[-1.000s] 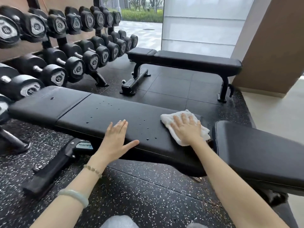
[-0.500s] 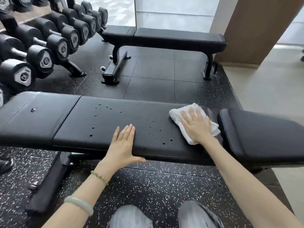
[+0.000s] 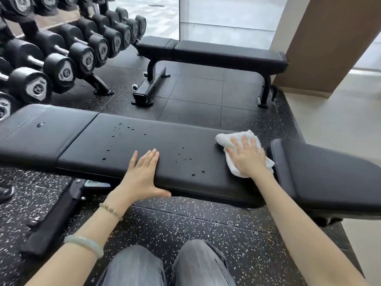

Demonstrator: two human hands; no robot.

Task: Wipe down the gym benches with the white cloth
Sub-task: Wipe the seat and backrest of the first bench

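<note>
The right hand (image 3: 248, 158) lies flat, fingers straight and spread, pressing the white cloth (image 3: 237, 143) onto the right end of the near bench (image 3: 127, 145), right of centre in the frame. The cloth is crumpled, and its edges show around the hand. The left hand (image 3: 142, 175) rests open on the bench's front edge near the middle, fingers together on the pad and thumb along its side. Water droplets (image 3: 121, 131) dot the pad between and left of the hands. A second bench (image 3: 216, 52) stands across the upper centre, beside a dumbbell rack (image 3: 68, 48) at upper left.
</note>
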